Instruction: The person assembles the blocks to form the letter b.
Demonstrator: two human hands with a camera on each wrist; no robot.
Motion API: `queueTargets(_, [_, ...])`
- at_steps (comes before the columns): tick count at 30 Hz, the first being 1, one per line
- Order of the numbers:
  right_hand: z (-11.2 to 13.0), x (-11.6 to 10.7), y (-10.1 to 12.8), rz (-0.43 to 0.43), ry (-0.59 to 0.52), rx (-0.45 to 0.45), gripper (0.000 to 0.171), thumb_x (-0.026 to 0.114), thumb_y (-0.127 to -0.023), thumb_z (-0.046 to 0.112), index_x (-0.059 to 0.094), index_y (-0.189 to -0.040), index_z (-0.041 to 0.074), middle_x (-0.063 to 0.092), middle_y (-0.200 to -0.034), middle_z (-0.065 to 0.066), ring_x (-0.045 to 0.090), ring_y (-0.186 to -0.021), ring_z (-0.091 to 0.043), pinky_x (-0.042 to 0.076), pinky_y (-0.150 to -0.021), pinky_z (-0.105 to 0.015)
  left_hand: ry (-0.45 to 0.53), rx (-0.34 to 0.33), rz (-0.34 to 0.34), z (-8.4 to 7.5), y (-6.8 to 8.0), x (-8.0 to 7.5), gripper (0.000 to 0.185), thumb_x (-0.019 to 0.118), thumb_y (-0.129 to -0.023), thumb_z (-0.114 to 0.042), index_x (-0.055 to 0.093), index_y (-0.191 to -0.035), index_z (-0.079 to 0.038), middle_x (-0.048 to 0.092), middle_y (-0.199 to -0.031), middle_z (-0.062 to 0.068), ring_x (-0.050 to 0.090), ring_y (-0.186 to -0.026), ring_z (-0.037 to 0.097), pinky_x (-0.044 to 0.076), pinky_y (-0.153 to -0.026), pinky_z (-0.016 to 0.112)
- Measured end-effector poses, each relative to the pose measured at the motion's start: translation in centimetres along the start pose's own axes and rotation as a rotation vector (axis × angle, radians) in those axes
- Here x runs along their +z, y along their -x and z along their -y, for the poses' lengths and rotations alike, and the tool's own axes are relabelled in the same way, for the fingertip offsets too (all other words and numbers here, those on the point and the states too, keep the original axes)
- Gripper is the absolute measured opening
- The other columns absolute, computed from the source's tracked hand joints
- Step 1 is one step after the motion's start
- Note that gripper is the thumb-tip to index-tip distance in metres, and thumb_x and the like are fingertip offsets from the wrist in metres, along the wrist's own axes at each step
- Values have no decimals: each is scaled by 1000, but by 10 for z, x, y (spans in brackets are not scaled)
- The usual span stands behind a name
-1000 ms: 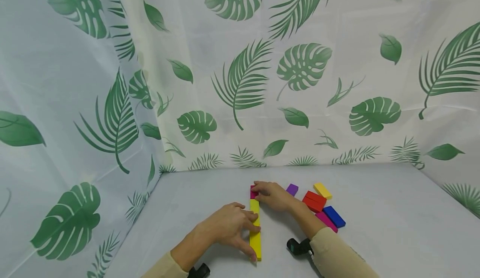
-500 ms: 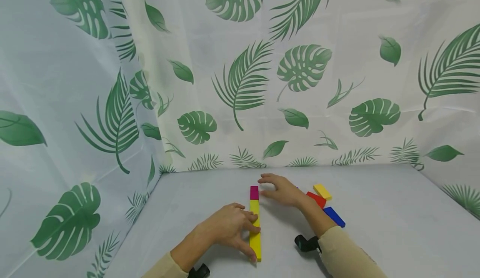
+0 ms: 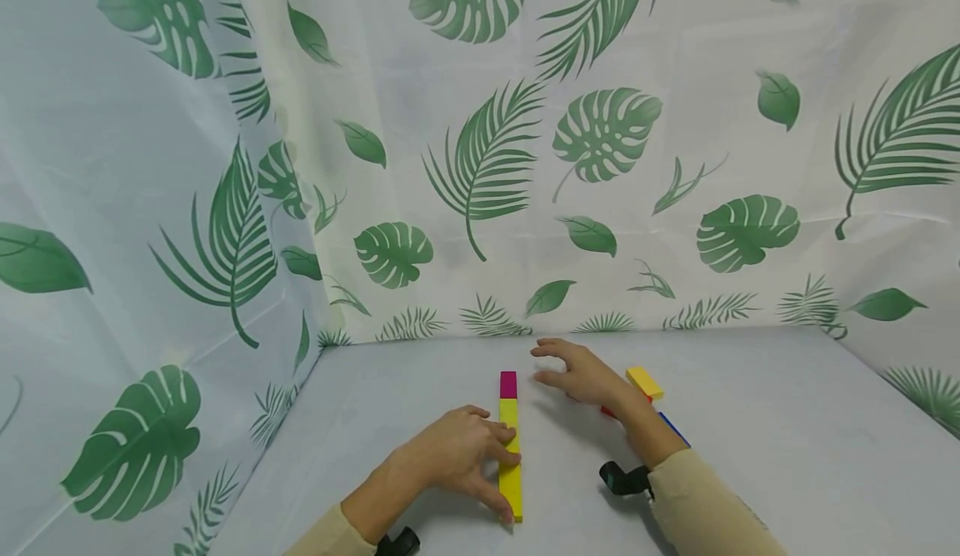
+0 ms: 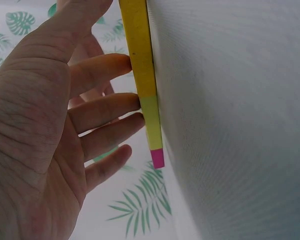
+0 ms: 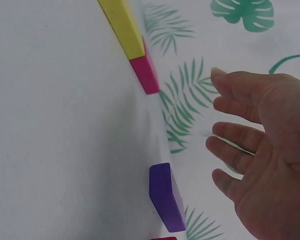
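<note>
Left hand (image 3: 450,456) fingers straight, pressed against yellow bar (image 3: 511,456), magenta block (image 3: 508,384) butted at far end — right hand (image 3: 585,375) spread, holding nothing, above purple block (image 5: 166,197).

Even, bright, diffuse light in all three views; no glare, no hard highlights. Soft short shadows under the left hand (image 3: 457,456) and right hand (image 3: 585,377) on the surface (image 3: 750,423), low centre of head view. Head view sharp, wide-angle bowing at edges. Wrist views: near palms soft, slightly out of focus; leaf-print curtain (image 3: 480,147) mildly blurred behind.
</note>
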State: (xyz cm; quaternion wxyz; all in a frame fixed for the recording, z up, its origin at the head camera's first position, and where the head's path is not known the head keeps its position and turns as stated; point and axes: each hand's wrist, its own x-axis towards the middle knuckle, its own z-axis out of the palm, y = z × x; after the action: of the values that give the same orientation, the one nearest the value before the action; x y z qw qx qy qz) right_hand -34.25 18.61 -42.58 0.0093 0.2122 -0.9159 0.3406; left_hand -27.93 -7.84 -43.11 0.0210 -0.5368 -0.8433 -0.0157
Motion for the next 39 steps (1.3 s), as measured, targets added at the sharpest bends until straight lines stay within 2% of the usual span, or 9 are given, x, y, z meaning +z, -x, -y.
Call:
queueTargets(5, [-5, -4, 1, 10, 14, 12, 49, 67, -89, 40, 56, -134, 22, 45, -146, -5, 38, -136, -30, 32, -107, -58, -20, 13, -16, 0, 0, 0, 73, 51, -68, -85, 67, -120, -36, 61, -129, -7, 51, -121, -2, 40, -106, 39])
queueTargets(10, [-12, -8, 2, 23, -4, 58, 56, 67, -88, 43, 52, -138, 22, 50, -141, -8, 44, -131, -33, 37, -103, -59, -36, 18, -32, 0, 0, 1, 73, 51, -68, -86, 68, -119, -36, 61, -128, -7, 52, -121, -1, 40, -106, 39])
queueTargets(19, [-18, -14, 4, 40, 2, 135, 56, 69, -87, 40, 51, -138, 23, 50, -140, -13, 45, -129, -36, 40, -100, -59, -5, -1, 1, 0, 0, 0, 74, 50, -68, -86, 66, -121, -36, 60, -130, -7, 50, -122, -2, 39, -107, 39])
queueTargets(26, [-22, -19, 9, 42, 16, 122, 59, 70, -87, 38, 51, -138, 15, 51, -138, -16, 45, -127, -39, 40, -100, -58, 3, -13, 15, 0, 0, 0, 74, 50, -68, -86, 65, -122, -37, 59, -132, -8, 49, -123, -2, 38, -107, 39])
queueTargets(39, [-32, -23, 12, 17, 78, 141, 64, 78, -80, 30, 54, -134, 6, 53, -134, -16, 50, -121, -40, 45, -96, -55, -7, -3, 13, -1, 1, -2, 73, 51, -69, -85, 65, -122, -37, 59, -131, -8, 50, -123, -2, 39, -107, 38])
